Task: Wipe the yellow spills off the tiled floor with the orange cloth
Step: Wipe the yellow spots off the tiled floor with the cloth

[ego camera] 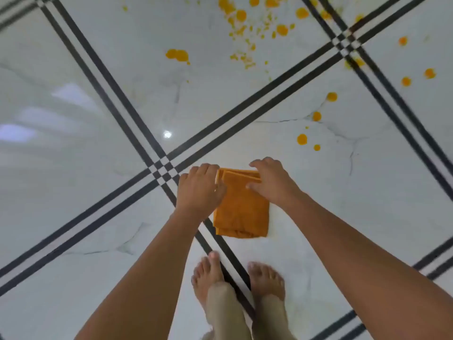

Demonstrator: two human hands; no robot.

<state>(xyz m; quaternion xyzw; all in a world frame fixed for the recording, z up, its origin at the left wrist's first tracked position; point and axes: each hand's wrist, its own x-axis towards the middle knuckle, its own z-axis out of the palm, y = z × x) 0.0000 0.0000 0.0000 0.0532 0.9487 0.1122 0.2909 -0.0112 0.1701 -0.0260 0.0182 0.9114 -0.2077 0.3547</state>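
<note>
On the left we see only glossy white tiled floor [73, 148], with soft window glare and a small round light reflection [167, 134]. Paired black stripes [117, 99] run diagonally across it and meet in a small checkered crossing [162, 171] just left of our hands. Toward the far edge of the tile beyond that crossing lies a double yellow blob [177, 55].

Our left hand [199, 186] reaches down beside the crossing. Its fingers are curled over the far left corner of the orange cloth [241, 212] and its thumb lies against the cloth's left edge, gripping it there. The cloth lies folded into a flat rectangle on the floor, its near left corner over one black stripe, with layered edges showing along its far side. Nearer us, our bare feet [208, 273] stand on either side of the same stripe, with pale trouser legs [225, 312] above them.

Our right hand [270, 182] holds the cloth's far right corner, thumb laid flat on top and fingers bent over the far edge. The two hands are apart, one at each far corner.

The yellow spills [245, 25] are thickest along the far edge of the view, well apart from the cloth. Further right, separate round drops [302, 139] trail across the tile toward the second stripe crossing [344, 44], and a few more lie beyond it.
</note>
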